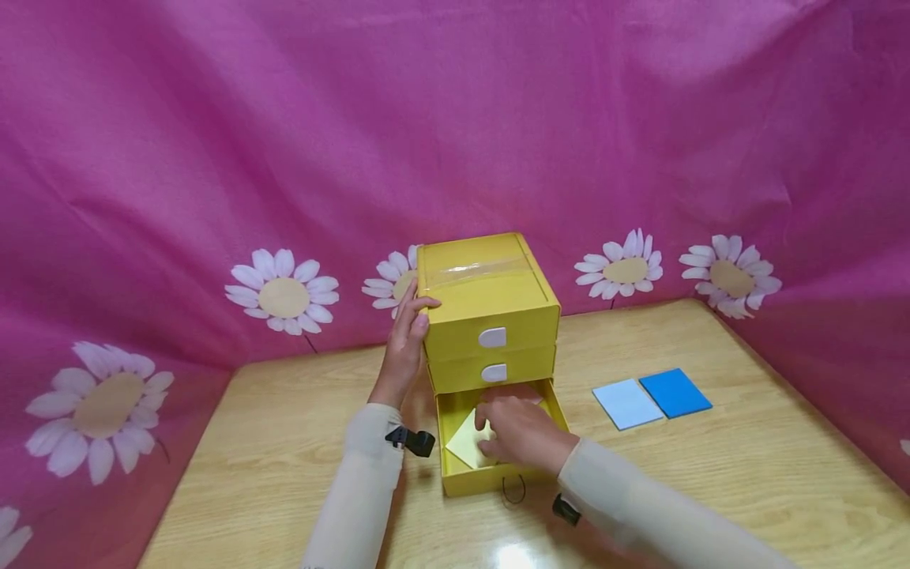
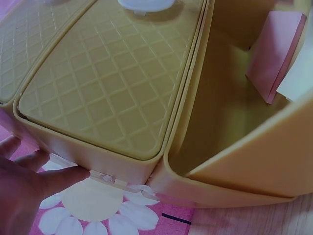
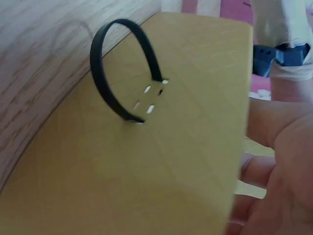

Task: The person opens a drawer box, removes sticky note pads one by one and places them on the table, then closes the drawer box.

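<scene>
A yellow drawer box (image 1: 490, 288) stands on the table with its bottom drawer (image 1: 469, 480) pulled out. My left hand (image 1: 405, 348) rests against the box's left side, thumb near the front edge; in the left wrist view its fingers (image 2: 68, 178) lie extended along the wall. Over the open drawer, my right hand (image 1: 522, 431) reaches in with loosely bent fingers. Beneath it lies a pale yellow square pad (image 1: 465, 442). A pink pad (image 2: 276, 54) leans farther inside. In the right wrist view, the drawer front hides part of the right hand (image 3: 288, 161).
Right of the box, a light blue square pad (image 1: 628, 404) and a darker blue one (image 1: 675, 393) lie side by side on the wooden table (image 1: 284, 458). A black loop handle (image 3: 100, 73) sticks out from the drawer front. Pink flowered cloth (image 1: 355, 158) hangs behind.
</scene>
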{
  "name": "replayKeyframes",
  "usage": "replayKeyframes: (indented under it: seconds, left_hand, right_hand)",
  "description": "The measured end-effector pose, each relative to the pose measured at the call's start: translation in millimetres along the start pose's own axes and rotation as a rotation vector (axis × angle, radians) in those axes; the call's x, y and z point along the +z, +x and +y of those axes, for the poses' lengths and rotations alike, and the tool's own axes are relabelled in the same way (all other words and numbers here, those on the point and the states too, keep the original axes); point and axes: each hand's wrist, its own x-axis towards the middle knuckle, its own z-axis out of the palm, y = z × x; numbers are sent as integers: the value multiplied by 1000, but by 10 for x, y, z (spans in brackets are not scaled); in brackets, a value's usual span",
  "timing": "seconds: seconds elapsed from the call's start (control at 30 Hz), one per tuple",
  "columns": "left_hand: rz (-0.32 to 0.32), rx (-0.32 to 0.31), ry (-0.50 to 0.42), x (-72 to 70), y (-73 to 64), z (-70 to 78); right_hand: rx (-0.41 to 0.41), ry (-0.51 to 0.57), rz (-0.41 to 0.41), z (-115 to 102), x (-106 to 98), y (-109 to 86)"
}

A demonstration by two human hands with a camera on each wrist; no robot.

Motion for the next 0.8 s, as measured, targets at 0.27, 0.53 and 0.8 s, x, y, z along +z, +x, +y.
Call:
replayKeyframes:
  seconds: [0.27,0.53,0.8]
  left_hand:
    - [-3,-13,8,17,-25,-17]
    - [0,-10,24,16,-20,1]
    - [-7,-13,31,1,-18,11]
  right_hand:
    - [75,21,-56,58,96,77]
    - [104,-13,-89,81,172,120]
    - [137,-79,-120,45,226,166]
